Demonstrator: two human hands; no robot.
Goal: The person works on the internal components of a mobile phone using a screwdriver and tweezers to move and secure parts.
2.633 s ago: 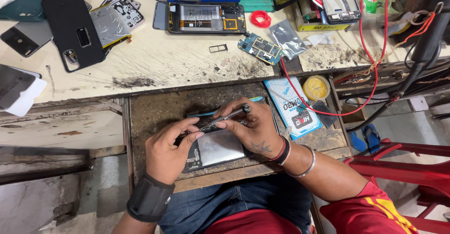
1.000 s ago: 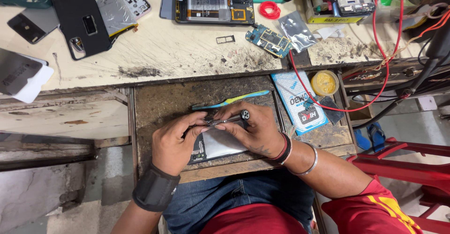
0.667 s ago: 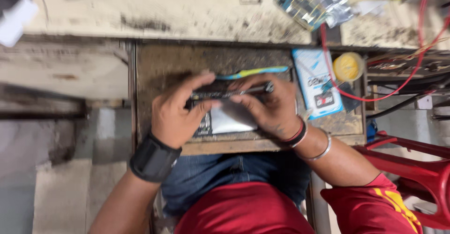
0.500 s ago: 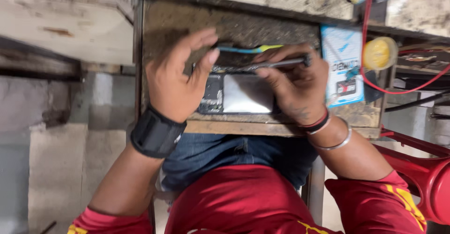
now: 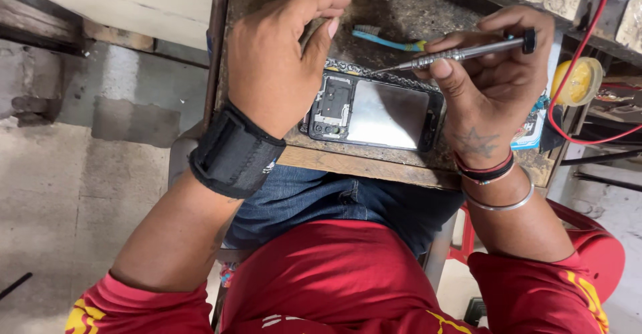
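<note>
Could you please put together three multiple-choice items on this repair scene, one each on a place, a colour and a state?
1. Where does the toothbrush lie?
A. on the floor
B. on the work surface beyond the opened phone
C. on the person's lap

2. What colour is the wrist band on the left hand?
A. black
B. white
C. yellow

3. How is the screwdriver?
A. lying loose
B. standing in a holder
C. gripped in the right hand, tip over the phone's upper edge

Answers: 1 B, its blue handle shows just past the phone. 2 A, the band is plainly black. 3 C, the fingers close around the shaft.
</note>
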